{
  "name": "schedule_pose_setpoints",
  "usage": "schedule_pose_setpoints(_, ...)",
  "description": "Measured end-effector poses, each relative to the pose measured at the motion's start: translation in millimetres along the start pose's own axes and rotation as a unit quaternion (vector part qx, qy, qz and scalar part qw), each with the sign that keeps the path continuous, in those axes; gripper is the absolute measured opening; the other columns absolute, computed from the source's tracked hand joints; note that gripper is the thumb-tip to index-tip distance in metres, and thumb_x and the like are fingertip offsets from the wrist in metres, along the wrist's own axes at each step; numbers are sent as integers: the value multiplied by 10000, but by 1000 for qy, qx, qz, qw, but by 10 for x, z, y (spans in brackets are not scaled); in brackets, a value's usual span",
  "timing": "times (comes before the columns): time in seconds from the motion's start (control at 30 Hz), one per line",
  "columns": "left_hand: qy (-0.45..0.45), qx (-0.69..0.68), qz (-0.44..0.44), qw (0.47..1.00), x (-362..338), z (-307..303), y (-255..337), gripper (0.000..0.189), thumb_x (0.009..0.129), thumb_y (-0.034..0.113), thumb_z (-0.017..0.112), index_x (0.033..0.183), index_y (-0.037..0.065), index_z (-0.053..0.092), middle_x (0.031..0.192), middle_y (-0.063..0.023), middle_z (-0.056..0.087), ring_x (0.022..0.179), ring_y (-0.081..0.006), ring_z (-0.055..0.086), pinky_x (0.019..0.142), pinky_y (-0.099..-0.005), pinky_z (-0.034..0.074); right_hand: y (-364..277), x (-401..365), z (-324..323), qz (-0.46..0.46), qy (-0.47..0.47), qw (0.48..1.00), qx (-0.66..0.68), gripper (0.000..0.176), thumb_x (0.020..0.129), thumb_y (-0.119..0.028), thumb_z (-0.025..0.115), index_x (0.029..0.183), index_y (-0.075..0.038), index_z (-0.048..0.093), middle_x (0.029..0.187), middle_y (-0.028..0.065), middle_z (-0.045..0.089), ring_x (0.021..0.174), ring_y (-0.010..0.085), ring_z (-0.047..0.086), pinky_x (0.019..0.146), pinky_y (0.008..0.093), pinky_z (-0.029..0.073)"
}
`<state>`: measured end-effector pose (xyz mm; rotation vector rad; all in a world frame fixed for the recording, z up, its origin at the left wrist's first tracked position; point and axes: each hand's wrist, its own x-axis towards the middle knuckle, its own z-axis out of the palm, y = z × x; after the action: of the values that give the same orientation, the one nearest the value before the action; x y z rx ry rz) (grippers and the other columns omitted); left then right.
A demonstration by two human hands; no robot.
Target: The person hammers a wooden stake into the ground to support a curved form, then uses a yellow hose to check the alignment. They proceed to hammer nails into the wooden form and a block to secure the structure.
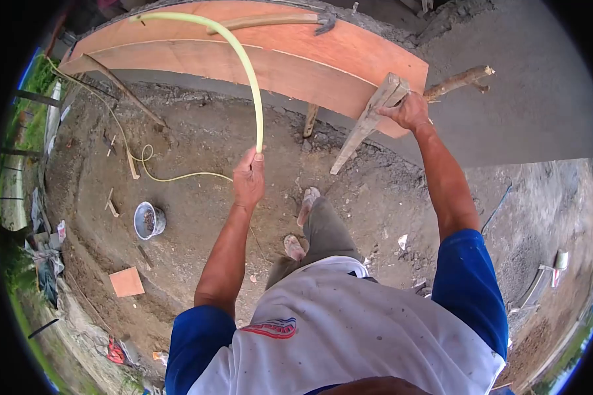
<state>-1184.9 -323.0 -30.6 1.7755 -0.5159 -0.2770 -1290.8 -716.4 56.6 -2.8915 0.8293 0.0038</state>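
The left hand (pixel 249 178) has its fingers closed around a smooth, pale yellow-green hose (pixel 252 85), which rises from the fist and bends in an arch over the reddish plywood sheets (pixel 270 59). The right hand (pixel 412 112) has its fingers bent on the upper end of a rough, grey wooden post (pixel 366 125), which leans at the end of the plywood. A hammer (pixel 270 22) with a wooden handle and a dark head lies on the upper sheet. Beside the right hand is a knobbly branch (pixel 460 82). Below, on the uneven brown soil (pixel 197 145), stand a round whitish bucket (pixel 149 220) and, near it, a flat square board piece (pixel 126 282).
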Motion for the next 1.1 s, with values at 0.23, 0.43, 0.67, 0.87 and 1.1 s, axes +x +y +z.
schedule_pose_setpoints(0.23, -80, -61, 153, 983, 596, 966, -124, 279, 957, 98, 531, 1221, 42, 602, 920, -83, 589, 871, -188, 573, 801, -279, 461, 28, 97, 21, -46, 24, 999, -16, 601, 592, -561, 818, 998, -131, 711, 951, 107, 717, 937, 290, 668, 835, 389, 520)
schedule_pose_setpoints(0.43, -56, -179, 140, 972, 999, 2093, -188, 250, 891, 16, 582, 1086, 112, 706, 879, -99, 601, 815, -236, 592, 738, -328, 485, 138, 150, 208, -103, 98, 987, 71, 709, 557, -461, 893, 1079, -59, 633, 1004, 86, 706, 944, 248, 668, 824, 368, 528)
schedule_pose_setpoints(0.67, 63, -326, 95, 939, 1106, 2801, -185, 179, 833, -3, 632, 977, 57, 719, 882, -101, 647, 792, -241, 660, 697, -345, 512, 179, 188, 247, -157, 85, 980, 93, 639, 548, -352, 928, 1016, -22, 643, 977, 108, 687, 877, 252, 662, 811, 367, 532)
schedule_pose_setpoints(0.87, 143, -306, 121, 933, 1085, 2882, -23, 191, 777, -51, 650, 917, 48, 733, 883, -109, 670, 771, -244, 664, 668, -340, 519, 253, 199, 293, -207, 123, 970, 46, 629, 533, -278, 938, 1016, -10, 637, 971, 90, 675, 860, 213, 655, 784, 351, 538)
schedule_pose_setpoints(1.1, 145, -292, 114, 939, 1220, 2640, 395, 148, 743, -27, 679, 864, 39, 734, 760, -103, 675, 668, -237, 664, 612, -328, 518, 176, 194, 298, -197, 140, 958, 152, 781, 496, -337, 941, 1105, 2, 590, 970, 130, 675, 849, 256, 660, 772, 363, 542)
